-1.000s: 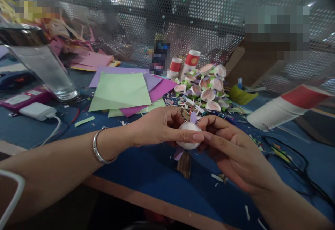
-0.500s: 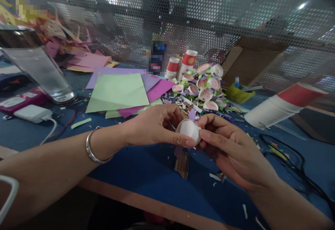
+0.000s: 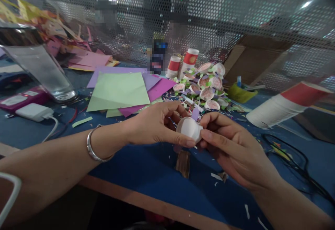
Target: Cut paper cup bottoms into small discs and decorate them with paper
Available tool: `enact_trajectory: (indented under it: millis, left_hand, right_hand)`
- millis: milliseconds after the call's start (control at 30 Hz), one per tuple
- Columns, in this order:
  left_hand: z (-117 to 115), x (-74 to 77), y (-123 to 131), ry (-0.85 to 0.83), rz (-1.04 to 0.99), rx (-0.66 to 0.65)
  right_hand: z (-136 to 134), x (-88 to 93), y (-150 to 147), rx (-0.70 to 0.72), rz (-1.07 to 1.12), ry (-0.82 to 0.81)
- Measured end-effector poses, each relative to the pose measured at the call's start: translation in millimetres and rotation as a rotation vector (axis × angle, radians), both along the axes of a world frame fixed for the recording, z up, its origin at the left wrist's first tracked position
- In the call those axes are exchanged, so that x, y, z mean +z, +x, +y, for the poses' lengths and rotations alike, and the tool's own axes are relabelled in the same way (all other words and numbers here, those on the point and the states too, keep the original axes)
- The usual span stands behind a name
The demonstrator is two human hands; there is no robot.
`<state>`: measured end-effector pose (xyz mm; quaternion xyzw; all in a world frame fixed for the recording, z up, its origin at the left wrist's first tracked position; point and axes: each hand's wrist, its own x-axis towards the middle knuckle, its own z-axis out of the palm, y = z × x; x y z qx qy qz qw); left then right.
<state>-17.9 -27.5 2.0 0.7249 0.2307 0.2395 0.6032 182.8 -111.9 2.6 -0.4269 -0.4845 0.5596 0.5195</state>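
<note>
Between my two hands is a cut-off paper cup bottom [image 3: 188, 128], white inside, with a purple paper piece [image 3: 195, 113] showing at its far edge. My left hand [image 3: 167, 123] grips it from the left, thumb along the near rim. My right hand [image 3: 225, 143] pinches its right edge, where a small white bit shows; whether that bit is part of the cup cannot be told. Beyond my hands lies a heap of similar cup bottoms [image 3: 206, 93] with green and purple paper pieces. A brown strip [image 3: 183, 163] lies on the table just below my hands.
Green paper sheets [image 3: 119, 92] lie over purple ones at left, beside a glass of water [image 3: 44, 69] and a white charger [image 3: 34, 112]. Stacked paper cups [image 3: 285, 104] lie tilted at right, near black cables [image 3: 293, 160]. Paper scraps litter the blue table [image 3: 151, 177].
The cup bottom has tilted slightly, so more of its inside shows. Both hands keep their hold. The whole view has shifted a little.
</note>
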Motion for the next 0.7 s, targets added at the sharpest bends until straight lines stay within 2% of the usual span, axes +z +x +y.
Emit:
enact_trajectory:
  millis: [267, 700]
  left_hand:
    - [-2.4, -4.2, 1.3, 0.023, 0.008, 0.015]
    - [-12.6, -4.9, 4.2, 0.342, 0.042, 0.187]
  right_hand:
    - [1.2, -3.7, 0.0, 0.004, -0.047, 0.034]
    - [0.4, -6.4, 1.2, -0.03, -0.15, 0.118]
